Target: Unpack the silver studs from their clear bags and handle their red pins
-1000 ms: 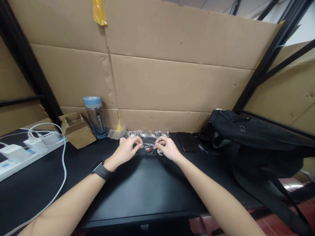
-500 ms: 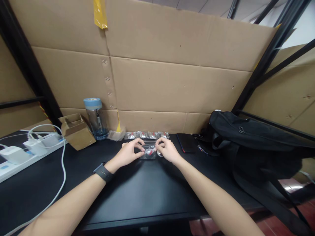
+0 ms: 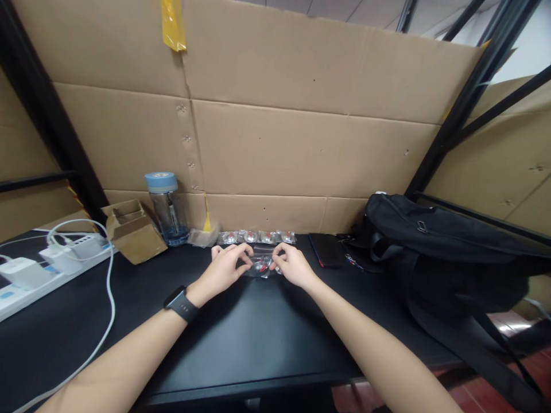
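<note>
My left hand (image 3: 224, 268), a black watch on its wrist, and my right hand (image 3: 291, 265) meet over a small clear plastic bag (image 3: 260, 265) with a silver and red part inside. Both hands pinch the bag's edges with curled fingers, just above the black table (image 3: 258, 332). Behind them, a row of several similar small bags (image 3: 257, 236) with silver and red parts lies along the foot of the cardboard wall.
A small open cardboard box (image 3: 133, 231) and a clear bottle with a blue lid (image 3: 166, 206) stand at the back left. A white power strip with chargers and cable (image 3: 47, 261) lies far left. A black phone (image 3: 326, 249) and a black backpack (image 3: 439, 252) are on the right.
Both hands stay pinched on the small bag and have shifted it slightly; fingers adjusted their hold. Nothing else has moved.
</note>
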### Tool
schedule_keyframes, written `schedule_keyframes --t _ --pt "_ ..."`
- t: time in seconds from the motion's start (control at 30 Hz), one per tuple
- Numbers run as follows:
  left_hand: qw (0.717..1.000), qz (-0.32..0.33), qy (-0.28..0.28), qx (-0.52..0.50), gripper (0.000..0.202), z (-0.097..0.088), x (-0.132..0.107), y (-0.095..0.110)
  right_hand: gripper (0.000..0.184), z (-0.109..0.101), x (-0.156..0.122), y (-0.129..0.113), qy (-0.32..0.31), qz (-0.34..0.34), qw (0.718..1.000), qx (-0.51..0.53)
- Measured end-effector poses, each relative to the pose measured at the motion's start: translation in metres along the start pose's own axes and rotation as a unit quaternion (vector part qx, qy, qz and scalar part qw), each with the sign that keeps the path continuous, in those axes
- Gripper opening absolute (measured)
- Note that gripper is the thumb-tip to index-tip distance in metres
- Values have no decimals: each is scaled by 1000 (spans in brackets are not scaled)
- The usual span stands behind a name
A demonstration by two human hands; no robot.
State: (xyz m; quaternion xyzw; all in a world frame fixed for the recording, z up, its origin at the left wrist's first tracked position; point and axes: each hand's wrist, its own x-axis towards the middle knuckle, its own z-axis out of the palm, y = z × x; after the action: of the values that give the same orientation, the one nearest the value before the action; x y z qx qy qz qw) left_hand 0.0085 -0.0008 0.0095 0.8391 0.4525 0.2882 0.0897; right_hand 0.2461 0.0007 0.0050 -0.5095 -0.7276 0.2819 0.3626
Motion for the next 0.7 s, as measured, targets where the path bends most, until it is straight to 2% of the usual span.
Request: schedule_keyframes --t 0.3,0.47,0.57,0.7 --pt "1000 -16 15 -7 21 -2 1 0 2 5 1 3 0 6 999 40" --pt "1000 -19 5 3 15 -9 1 7 5 3 0 -1 14 -31 999 32" --pt "999 -21 33 14 23 -10 1 9 8 1 -1 -5 33 -63 997 2" --pt "993 -22 109 41 22 -10 2 5 10 -2 0 -11 84 -83 992 -45"
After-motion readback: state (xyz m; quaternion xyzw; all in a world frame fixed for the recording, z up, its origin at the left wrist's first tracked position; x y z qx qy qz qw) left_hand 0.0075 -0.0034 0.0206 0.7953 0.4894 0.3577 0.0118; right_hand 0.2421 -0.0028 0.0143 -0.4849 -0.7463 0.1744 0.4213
